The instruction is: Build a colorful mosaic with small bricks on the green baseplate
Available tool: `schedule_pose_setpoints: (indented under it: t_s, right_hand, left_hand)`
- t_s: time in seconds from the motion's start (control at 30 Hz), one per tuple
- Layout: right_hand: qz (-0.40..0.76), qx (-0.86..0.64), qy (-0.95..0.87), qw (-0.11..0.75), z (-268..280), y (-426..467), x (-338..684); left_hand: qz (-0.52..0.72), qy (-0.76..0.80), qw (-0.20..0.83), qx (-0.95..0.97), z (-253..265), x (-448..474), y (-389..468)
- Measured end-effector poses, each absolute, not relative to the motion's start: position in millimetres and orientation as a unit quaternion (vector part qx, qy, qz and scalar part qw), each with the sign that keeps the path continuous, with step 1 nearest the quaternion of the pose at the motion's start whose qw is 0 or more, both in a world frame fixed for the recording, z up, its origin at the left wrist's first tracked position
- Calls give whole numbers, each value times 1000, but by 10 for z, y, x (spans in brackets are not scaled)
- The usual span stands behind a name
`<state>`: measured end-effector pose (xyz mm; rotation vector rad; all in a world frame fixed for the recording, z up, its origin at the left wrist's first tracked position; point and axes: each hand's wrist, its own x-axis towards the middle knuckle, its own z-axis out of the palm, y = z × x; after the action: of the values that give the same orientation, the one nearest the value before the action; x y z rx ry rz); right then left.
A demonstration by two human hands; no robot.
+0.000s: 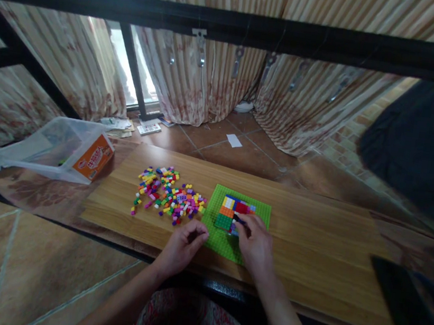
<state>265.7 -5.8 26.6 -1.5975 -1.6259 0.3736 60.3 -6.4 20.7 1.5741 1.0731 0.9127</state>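
A green studded baseplate (217, 240) lies on the wooden board, carrying a joined patch of toy bricks (226, 212) in white, yellow, orange, green, blue, red and light purple. Over this patch, my right hand (257, 243) pinches a small dark toy brick at its fingertips, touching the patch; the hand hides its near right part. My left hand (184, 246) rests by the baseplate's near left edge, fingers curled and thumb close to the index finger. Whether anything is inside it cannot be seen. Left of the baseplate, loose toy bricks (173, 194) of many colours are spread in a heap.
A clear plastic bin (60, 136) with an orange label stands at the left end. A dark flat object (407, 299) lies at the right end of the wooden board (321, 251). Beyond the table, a black metal bar (235, 26) crosses in front of striped curtains (211, 82).
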Motion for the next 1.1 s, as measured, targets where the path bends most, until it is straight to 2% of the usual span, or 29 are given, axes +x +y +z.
schedule_pose_setpoints:
  t_s: [0.4, 0.6, 0.87, 1.1]
  right_hand:
    - [146, -673, -583, 431, 243, 14, 2609]
    - [184, -689, -568, 412, 285, 61, 2639]
    - [169, -699, -581, 381, 293, 117, 2637]
    - [200, -683, -562, 422, 313, 99, 2656]
  left_hand:
    - [372, 445, 499, 644, 192, 596, -70]
    - [373, 444, 512, 634, 202, 596, -68]
    - [375, 447, 516, 626, 171, 607, -72]
    - [378, 446, 502, 637, 183, 603, -54]
